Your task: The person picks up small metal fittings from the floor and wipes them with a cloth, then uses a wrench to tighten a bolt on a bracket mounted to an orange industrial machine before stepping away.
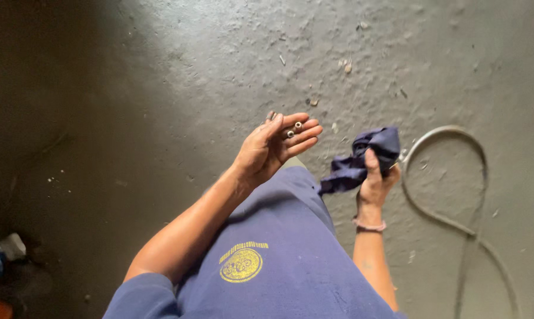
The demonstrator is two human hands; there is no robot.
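Standing over a rough grey concrete floor (160, 71), a person in a blue shirt (279, 260) with a round yellow emblem (241, 264) on the chest held both hands out at about waist height. The left hand (273, 147) was open, palm tilted up and fingers stretched nearly flat, and two small metal nuts (294, 129) rested on the fingers near their tips, one just beside the other. The right hand (376, 177) was closed around a crumpled dark blue rag (367, 155), whose bunched part stood above the fist while a loose end trailed off toward the person's body. A thin pale band (369, 225) circled the right wrist. The two hands were near each other but apart, the rag not touching the nuts.

On the floor beyond the right hand, a grey hose (450, 177) lay in a large loop, its tail running down toward the lower edge of the view. Small bits of debris (347, 66) were scattered over the concrete above the hands. At the dim lower left corner lay a few objects (4, 254), one white, one blue and one orange, too dark and blurred to identify.
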